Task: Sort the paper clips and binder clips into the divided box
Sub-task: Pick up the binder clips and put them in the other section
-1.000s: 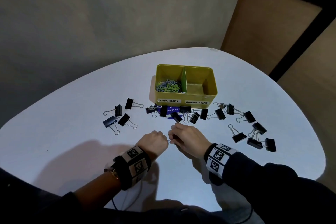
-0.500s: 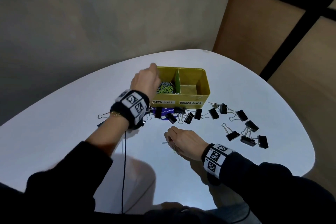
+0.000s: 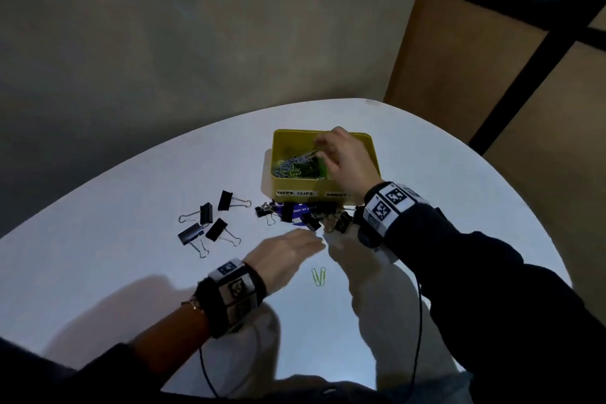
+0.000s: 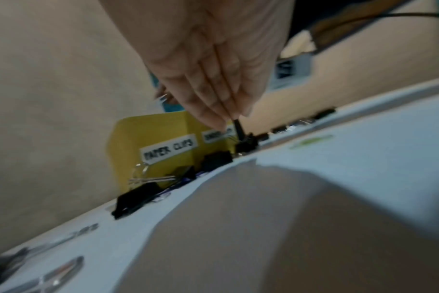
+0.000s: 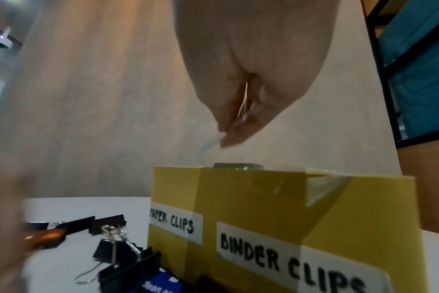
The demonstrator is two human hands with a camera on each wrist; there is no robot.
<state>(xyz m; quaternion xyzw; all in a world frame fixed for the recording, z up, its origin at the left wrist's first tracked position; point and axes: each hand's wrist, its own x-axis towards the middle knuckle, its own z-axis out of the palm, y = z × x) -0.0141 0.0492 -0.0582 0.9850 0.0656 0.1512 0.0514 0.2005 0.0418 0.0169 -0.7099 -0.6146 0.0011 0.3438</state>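
We pinched a paper clip (image 5: 211, 143) in our right hand (image 3: 347, 161) over the yellow box (image 3: 331, 188), best released at its 9 o'clock compartment, left hand (image 3: 285, 251) flat, empty.

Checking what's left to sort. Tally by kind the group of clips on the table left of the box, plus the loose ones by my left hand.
binder clips: 4
green paper clips: 2
Total: 6
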